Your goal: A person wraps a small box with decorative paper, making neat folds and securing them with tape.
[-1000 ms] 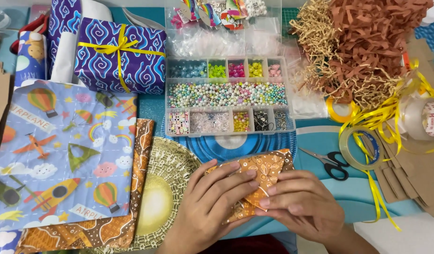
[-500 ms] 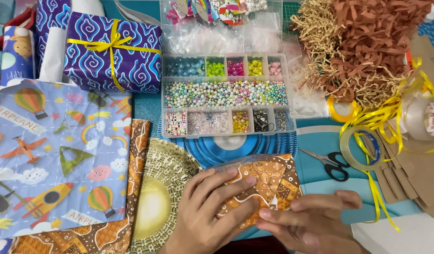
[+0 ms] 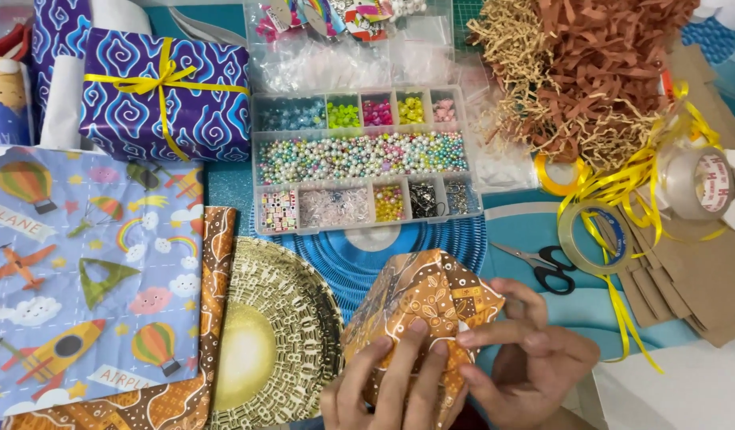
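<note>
Head view, looking down on a craft bench [image 3: 535, 231] covered in teal. At lower centre of the frame both hands hold a small parcel wrapped in brown batik paper [image 3: 423, 299], tilted with one corner raised toward the middle of the frame. The left hand [image 3: 383, 386] comes up from the bottom edge; its fingers [image 3: 415, 338] are curled and pressed against the near face of the parcel. The right hand [image 3: 527, 362] lies to the lower right; its fingers [image 3: 483, 334] are bent in and pinch the parcel's right-hand edge, where a small white patch shows. Both hands are closed on the parcel, which sits above and between the fingertips, lifted partly over a blue round mat [image 3: 367, 255].

Just left of the parcel lies a gold patterned paper plate [image 3: 280, 334], and left of that a strip of brown batik paper [image 3: 216, 263] overlapping a sheet of light blue paper printed with aeroplanes and balloons [image 3: 80, 271]. In the upper left stands a purple wrapped box tied with yellow ribbon [image 3: 164, 95]. At upper centre is a clear compartment box of coloured beads [image 3: 359, 159]. The upper right holds a heap of brown and tan shredded paper [image 3: 590, 72]. Right of the parcel lie black-handled scissors [image 3: 539, 267], a roll of clear tape [image 3: 594, 239], loose yellow ribbon [image 3: 622, 183] and folded brown card [image 3: 694, 279].
</note>
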